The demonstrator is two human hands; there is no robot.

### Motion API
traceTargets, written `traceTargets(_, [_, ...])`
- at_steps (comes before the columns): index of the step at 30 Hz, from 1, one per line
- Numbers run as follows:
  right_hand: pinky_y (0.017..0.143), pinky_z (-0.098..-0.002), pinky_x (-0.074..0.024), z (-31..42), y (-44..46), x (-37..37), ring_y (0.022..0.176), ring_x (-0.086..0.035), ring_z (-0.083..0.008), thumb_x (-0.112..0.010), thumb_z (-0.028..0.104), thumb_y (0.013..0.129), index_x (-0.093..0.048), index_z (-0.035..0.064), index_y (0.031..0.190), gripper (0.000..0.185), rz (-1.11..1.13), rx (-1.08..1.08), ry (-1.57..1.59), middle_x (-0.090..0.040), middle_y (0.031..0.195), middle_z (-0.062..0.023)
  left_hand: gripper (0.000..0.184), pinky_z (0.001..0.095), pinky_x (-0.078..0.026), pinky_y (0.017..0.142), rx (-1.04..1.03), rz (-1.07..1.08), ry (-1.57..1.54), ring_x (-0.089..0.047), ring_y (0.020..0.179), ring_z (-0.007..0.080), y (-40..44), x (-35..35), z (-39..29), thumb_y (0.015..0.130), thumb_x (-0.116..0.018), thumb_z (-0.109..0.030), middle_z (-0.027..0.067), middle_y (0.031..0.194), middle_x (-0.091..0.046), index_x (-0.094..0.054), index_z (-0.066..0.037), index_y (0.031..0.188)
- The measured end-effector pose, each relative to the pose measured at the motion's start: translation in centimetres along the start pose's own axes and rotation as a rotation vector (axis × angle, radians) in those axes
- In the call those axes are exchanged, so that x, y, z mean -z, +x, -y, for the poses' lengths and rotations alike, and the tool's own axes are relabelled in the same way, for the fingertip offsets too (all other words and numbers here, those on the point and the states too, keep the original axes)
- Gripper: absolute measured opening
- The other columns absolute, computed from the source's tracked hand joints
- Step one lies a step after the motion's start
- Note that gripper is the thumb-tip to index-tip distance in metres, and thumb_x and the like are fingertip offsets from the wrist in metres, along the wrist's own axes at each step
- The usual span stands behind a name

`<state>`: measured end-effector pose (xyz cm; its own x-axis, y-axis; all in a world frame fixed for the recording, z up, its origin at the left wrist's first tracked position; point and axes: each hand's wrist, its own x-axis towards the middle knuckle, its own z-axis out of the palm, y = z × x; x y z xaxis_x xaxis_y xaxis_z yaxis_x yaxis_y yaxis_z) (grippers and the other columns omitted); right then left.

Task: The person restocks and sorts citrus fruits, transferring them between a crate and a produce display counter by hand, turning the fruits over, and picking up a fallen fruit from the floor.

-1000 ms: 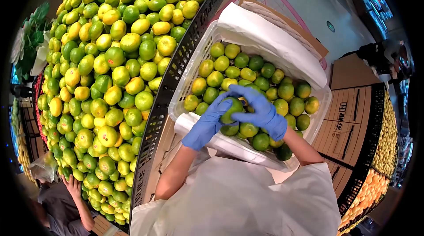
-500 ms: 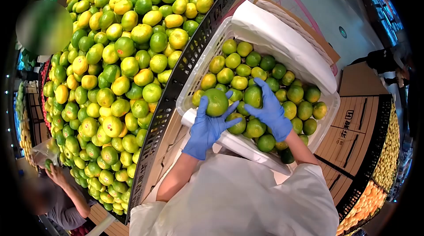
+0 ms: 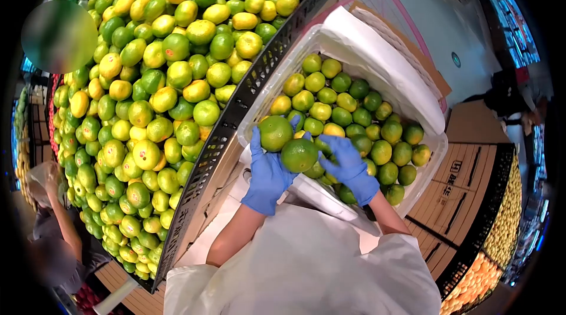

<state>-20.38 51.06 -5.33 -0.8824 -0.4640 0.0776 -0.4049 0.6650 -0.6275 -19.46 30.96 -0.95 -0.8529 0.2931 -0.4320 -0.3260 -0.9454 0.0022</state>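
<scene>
Glossy, dark-green round citrus fruit (image 3: 299, 155) sits on the blue-gloved left hand (image 3: 268, 176), just beside the blue-gloved right hand (image 3: 349, 169)

Just right of the frame's centre, the dark-green fruit lies between the two hands: toward the right side of the left hand, and to the left of the right hand's fingertips. The left hand is the nearer, since the fruit appears to rest on it; whether the right fingertips also touch it, I cannot tell. The fruit is nearly round, so no long axis stands out.

The left hand is turned palm up and cupped, bearing a second, yellowish-green round citrus fruit (image 3: 276, 133) up and to the left of the first, close against it. Blue fingertips show beyond the pair. The right hand has its fingers bent and parted, with nothing visible in its grasp.

Beyond both hands, a translucent white plastic crate (image 3: 433, 161) holds many loose green and yellow citrus fruits (image 3: 381, 152). White sheet lining (image 3: 383, 67) folds over its upper right side, and a black slatted plastic rail (image 3: 236, 105) runs diagonally along its left.
</scene>
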Motion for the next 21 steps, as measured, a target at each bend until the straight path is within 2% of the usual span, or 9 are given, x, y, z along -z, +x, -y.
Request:
traceTargets(2, [0.098, -0.0429, -0.0393, -0.6, -0.8, -1.3, 0.111, -0.044, -0.0424, -0.070, 0.021, 0.070, -0.036, 0.0126, 0.137, 0.076, 0.433, 0.066, -0.091, -0.040, 0.128, -0.0255, 0.071, 0.0517, -0.040, 0.100, -0.045, 0.009, -0.028, -0.047, 0.120, 0.0333, -1.1, -0.3, -0.8, 0.087, -0.046, -0.059, 0.0096, 0.138, -0.041, -0.032, -0.012, 0.138])
traceTargets(3, [0.098, -0.0435, -0.0391, -0.2, -0.5, -1.4, 0.115, -0.042, -0.0433, -0.071, 0.023, 0.070, -0.036, 0.0168, 0.137, 0.076, 0.556, 0.034, -0.125, -0.037, 0.131, -0.0254, 0.066, 0.0522, -0.040, 0.101, -0.051, 0.056, -0.096, -0.048, 0.118, 0.0345, -1.8, -0.4, -1.2, 0.089, -0.044, -0.057, 0.0110, 0.138, -0.042, -0.033, -0.013, 0.138])
traceTargets(4, [0.097, -0.0442, -0.0400, -0.1, -0.2, -1.6, 0.117, -0.042, -0.0435, -0.072, 0.023, 0.069, -0.036, 0.0203, 0.137, 0.078, 0.556, 0.065, -0.180, -0.036, 0.132, -0.0249, 0.065, 0.0506, -0.040, 0.101, -0.043, 0.097, -0.151, -0.049, 0.117, 0.0350, -2.6, -0.3, -1.7, 0.090, -0.043, -0.057, 0.0100, 0.139, -0.042, -0.036, -0.013, 0.137])
traceTargets(7, [0.093, -0.0443, -0.0432, 0.5, 1.8, -2.0, 0.113, -0.044, -0.0424, -0.074, 0.020, 0.067, -0.034, 0.0204, 0.137, 0.080, 0.662, 0.110, -0.294, -0.038, 0.131, -0.0241, 0.061, 0.0508, -0.041, 0.100, -0.095, 0.086, -0.157, -0.051, 0.116, 0.0344, -5.0, 0.0, -3.7, 0.089, -0.045, -0.056, 0.0073, 0.139, -0.042, -0.039, -0.016, 0.135])
traceTargets(8, [0.091, -0.0445, -0.0435, -0.2, 1.9, -3.1, 0.110, -0.046, -0.0419, -0.074, 0.018, 0.067, -0.035, 0.0192, 0.136, 0.080, 0.627, 0.168, -0.287, -0.039, 0.129, -0.0242, 0.062, 0.0501, -0.041, 0.100, -0.113, 0.117, -0.160, -0.050, 0.117, 0.0337, -5.9, 0.4, -4.4, 0.089, -0.045, -0.056, 0.0075, 0.139, -0.043, -0.038, -0.016, 0.136])
traceTargets(10, [0.089, -0.0433, -0.0439, 0.3, 2.8, -2.9, 0.106, -0.047, -0.0404, -0.075, 0.018, 0.067, -0.038, 0.0155, 0.134, 0.077, 0.689, 0.161, -0.274, -0.042, 0.122, -0.0234, 0.062, 0.0631, -0.033, 0.101, -0.190, 0.088, -0.296, -0.046, 0.118, 0.0389, -7.6, 0.8, -5.8, 0.087, -0.049, -0.055, 0.0103, 0.141, -0.039, -0.039, -0.016, 0.135])
traceTargets(12, [0.089, -0.0423, -0.0436, 0.1, 3.6, -2.3, 0.106, -0.047, -0.0397, -0.077, 0.021, 0.064, -0.039, 0.0135, 0.134, 0.080, 0.745, 0.049, -0.176, -0.043, 0.119, -0.0224, 0.062, 0.0628, -0.033, 0.101, -0.287, 0.113, -0.269, -0.046, 0.119, 0.0387, -10.3, 0.9, -7.2, 0.087, -0.049, -0.056, 0.0103, 0.141, -0.039, -0.039, -0.016, 0.134])
traceTargets(16, [0.090, -0.0401, -0.0427, 3.7, 7.0, 0.9, 0.107, -0.048, -0.0356, -0.079, 0.018, 0.060, -0.039, 0.0105, 0.135, 0.085, 0.399, 0.122, -0.116, -0.045, 0.115, -0.0180, 0.064, 0.0632, -0.033, 0.100, -0.464, 0.093, -0.215, -0.045, 0.120, 0.0381, -15.4, 1.2, -10.0, 0.087, -0.049, -0.057, 0.0100, 0.140, -0.040, -0.039, -0.016, 0.134])
traceTargets(21, [0.092, -0.0391, -0.0434, 17.5, 15.1, -0.1, 0.108, -0.049, -0.0339, -0.079, 0.013, 0.061, -0.040, 0.0123, 0.136, 0.084, 0.300, 0.417, 0.030, -0.044, 0.120, -0.0165, 0.066, 0.0654, -0.032, 0.098, -0.591, 0.172, -0.376, -0.051, 0.111, 0.0348, -20.5, 2.5, -12.7, 0.087, -0.046, -0.059, 0.0088, 0.137, -0.043, -0.037, -0.017, 0.137])
